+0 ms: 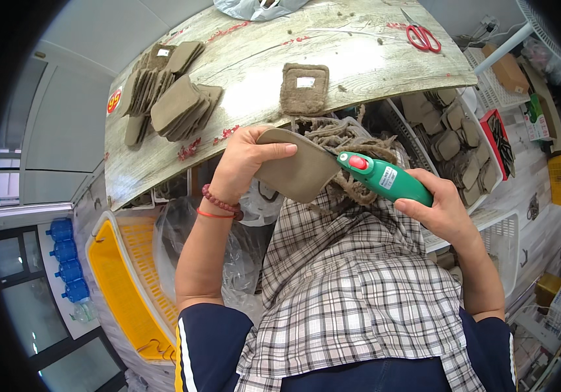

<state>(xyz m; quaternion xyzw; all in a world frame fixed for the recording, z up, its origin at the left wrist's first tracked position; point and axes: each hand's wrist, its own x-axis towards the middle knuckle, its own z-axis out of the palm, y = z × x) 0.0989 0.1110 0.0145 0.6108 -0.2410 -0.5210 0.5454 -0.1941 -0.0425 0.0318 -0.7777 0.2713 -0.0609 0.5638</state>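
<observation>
In my left hand (246,158) I hold a flat khaki pad (301,171) with rounded corners, thumb on top and fingers behind it. My right hand (445,208) is wrapped around green electric scissors (398,185) with a red switch. Their dark tip meets the pad's right edge; whether the blades are biting into it I cannot tell. Brown fuzzy trimmings (352,138) hang and lie behind and under the pad, above my checked apron (352,287). On the table beyond lies a fuzzy brown square pad (305,98) with a white label.
Stacked khaki pads (179,108) stand on the table (248,72) at left. Red-handled scissors (423,38) lie at its far right. Right of my lap, a white crate (483,147) holds many pads. A yellow basket (123,294) stands at my left beside clear plastic bags (228,261).
</observation>
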